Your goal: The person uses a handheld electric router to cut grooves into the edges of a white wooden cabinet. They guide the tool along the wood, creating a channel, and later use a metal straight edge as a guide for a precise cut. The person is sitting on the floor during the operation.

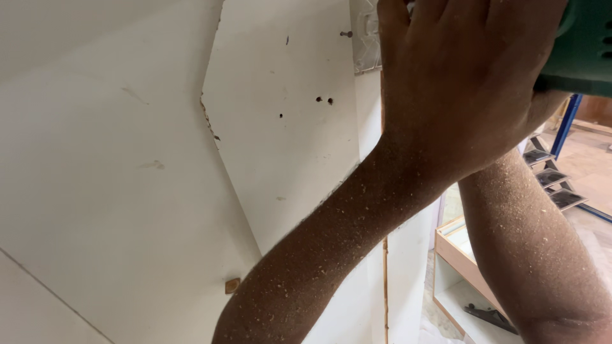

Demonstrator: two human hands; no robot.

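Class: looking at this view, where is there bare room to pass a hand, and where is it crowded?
Bare: the white panel left of the left hand, apart from small holes. Crowded: upper right, where both hands meet the green power tool; stepladder beyond.

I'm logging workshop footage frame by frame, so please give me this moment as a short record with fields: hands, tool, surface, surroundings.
Left hand: left hand laid over the green power tool, forearm speckled with sawdust
Right hand: hidden behind the left hand; only the forearm shows, reaching up to the tool
Tool: green power tool, body partly out of frame at the top right
Surface: white panel with small dark holes and a chipped edge
Surroundings: stepladder behind the arms; open wooden cabinet lower right
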